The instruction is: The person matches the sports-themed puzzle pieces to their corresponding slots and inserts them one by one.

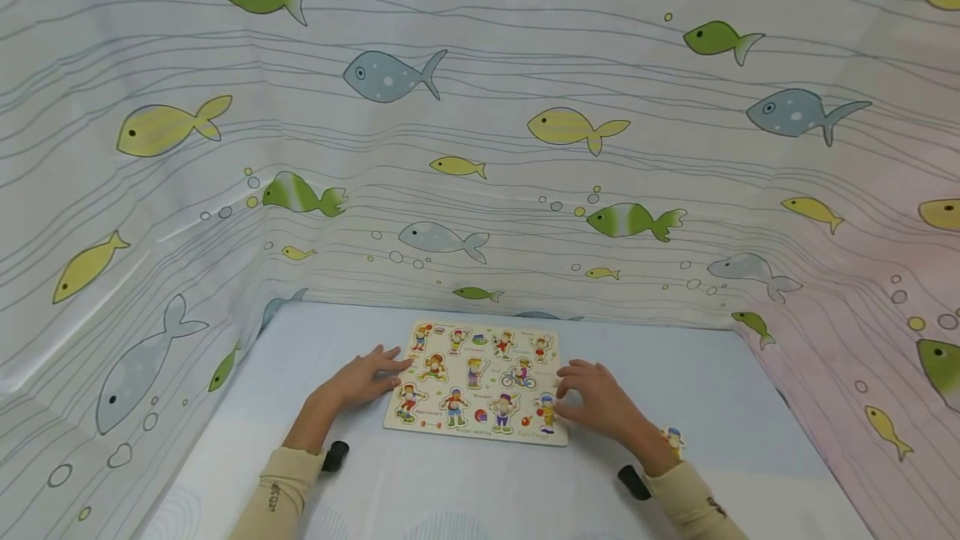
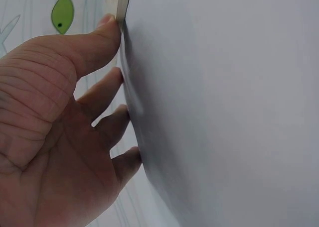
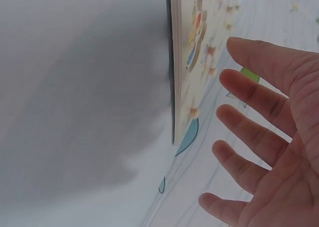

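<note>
A wooden peg puzzle board [image 1: 444, 392] with several painted sports figures lies on the table. My left hand [image 1: 369, 377] is at its left side, the thumb [image 2: 102, 43] right at the board's edge in the left wrist view and the other fingertips down at the table surface. Over the right edge hovers my right hand [image 1: 597, 397], its fingers spread and apart from the board in the right wrist view. Nothing shows between its fingers. A loose figure piece [image 1: 674, 440] in a blue cap lies beside my right wrist, partly hidden by the forearm.
The pale table [image 1: 697, 382] is enclosed at the back and sides by a fish-patterned sheet [image 1: 495, 198]. Black camera mounts [image 1: 335, 457] show by both wrists.
</note>
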A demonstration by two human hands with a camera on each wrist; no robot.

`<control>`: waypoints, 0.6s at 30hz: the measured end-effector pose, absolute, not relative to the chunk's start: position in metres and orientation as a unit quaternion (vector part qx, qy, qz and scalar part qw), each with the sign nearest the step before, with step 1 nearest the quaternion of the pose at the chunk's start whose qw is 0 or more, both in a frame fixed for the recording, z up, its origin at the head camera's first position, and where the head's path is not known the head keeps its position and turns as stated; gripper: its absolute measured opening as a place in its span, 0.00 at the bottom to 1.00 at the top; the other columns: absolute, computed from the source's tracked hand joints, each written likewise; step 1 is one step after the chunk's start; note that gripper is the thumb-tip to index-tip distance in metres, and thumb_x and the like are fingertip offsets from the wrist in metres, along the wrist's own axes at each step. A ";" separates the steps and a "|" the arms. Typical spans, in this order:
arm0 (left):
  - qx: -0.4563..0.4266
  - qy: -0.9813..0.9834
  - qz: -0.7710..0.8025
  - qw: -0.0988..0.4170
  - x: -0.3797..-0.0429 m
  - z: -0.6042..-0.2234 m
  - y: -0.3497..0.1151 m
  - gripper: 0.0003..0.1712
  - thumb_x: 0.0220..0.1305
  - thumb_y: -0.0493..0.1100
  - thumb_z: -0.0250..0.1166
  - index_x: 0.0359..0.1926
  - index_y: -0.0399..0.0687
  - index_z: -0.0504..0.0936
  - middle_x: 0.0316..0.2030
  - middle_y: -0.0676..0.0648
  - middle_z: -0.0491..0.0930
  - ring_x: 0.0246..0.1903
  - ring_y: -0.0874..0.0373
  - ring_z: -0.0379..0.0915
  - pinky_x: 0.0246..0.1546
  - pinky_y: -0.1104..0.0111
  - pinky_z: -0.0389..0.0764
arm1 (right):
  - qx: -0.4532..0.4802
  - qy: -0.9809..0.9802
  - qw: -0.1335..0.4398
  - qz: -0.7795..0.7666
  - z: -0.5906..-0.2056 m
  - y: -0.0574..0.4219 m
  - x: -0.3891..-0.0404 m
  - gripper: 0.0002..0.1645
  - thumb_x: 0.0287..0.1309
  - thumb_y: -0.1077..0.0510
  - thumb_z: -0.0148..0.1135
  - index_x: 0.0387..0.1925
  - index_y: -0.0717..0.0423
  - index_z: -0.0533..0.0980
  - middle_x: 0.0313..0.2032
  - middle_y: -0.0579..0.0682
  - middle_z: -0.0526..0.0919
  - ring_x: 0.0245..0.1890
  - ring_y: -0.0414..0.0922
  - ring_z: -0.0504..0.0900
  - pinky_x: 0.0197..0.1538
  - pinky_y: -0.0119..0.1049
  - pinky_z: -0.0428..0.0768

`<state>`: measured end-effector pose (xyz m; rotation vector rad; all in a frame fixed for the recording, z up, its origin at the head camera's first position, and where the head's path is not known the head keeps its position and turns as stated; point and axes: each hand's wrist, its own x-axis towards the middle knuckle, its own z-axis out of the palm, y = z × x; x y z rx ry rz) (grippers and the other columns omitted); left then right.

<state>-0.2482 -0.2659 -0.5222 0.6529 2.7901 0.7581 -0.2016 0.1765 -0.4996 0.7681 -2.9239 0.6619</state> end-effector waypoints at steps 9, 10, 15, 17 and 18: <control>0.224 0.935 0.260 0.088 -0.248 -0.524 -0.265 0.24 0.69 0.47 0.62 0.64 0.47 0.77 0.69 0.34 0.62 0.70 0.28 0.47 0.62 0.29 0.48 | 0.210 -0.957 0.021 0.197 -0.497 0.195 -0.194 0.10 0.51 0.52 0.76 0.26 0.40 0.79 0.54 0.50 0.81 0.66 0.57 0.69 0.66 0.68 0.56; 0.225 0.935 0.259 0.087 -0.248 -0.524 -0.266 0.24 0.69 0.47 0.62 0.64 0.46 0.77 0.69 0.34 0.62 0.69 0.28 0.47 0.62 0.29 0.48 | 0.207 -0.959 0.020 0.194 -0.497 0.197 -0.194 0.10 0.51 0.52 0.76 0.26 0.39 0.79 0.54 0.50 0.81 0.66 0.56 0.69 0.66 0.68 0.56; 0.222 0.936 0.258 0.088 -0.247 -0.520 -0.266 0.24 0.69 0.46 0.62 0.64 0.46 0.77 0.69 0.33 0.62 0.70 0.28 0.47 0.62 0.30 0.48 | 0.206 -0.959 0.029 0.191 -0.498 0.210 -0.192 0.09 0.50 0.53 0.76 0.27 0.41 0.80 0.53 0.51 0.82 0.65 0.58 0.69 0.65 0.69 0.57; 0.221 0.936 0.259 0.088 -0.247 -0.520 -0.266 0.24 0.69 0.46 0.62 0.64 0.46 0.77 0.69 0.33 0.62 0.70 0.28 0.47 0.62 0.30 0.48 | 0.203 -0.960 0.033 0.191 -0.498 0.214 -0.191 0.09 0.49 0.53 0.77 0.27 0.41 0.80 0.53 0.51 0.82 0.65 0.58 0.69 0.65 0.69 0.57; 0.220 0.936 0.260 0.089 -0.247 -0.520 -0.266 0.24 0.69 0.46 0.63 0.64 0.46 0.77 0.69 0.33 0.62 0.70 0.28 0.47 0.62 0.30 0.48 | 0.201 -0.960 0.033 0.192 -0.498 0.217 -0.190 0.10 0.49 0.53 0.77 0.27 0.41 0.80 0.53 0.51 0.82 0.65 0.58 0.69 0.65 0.69 0.57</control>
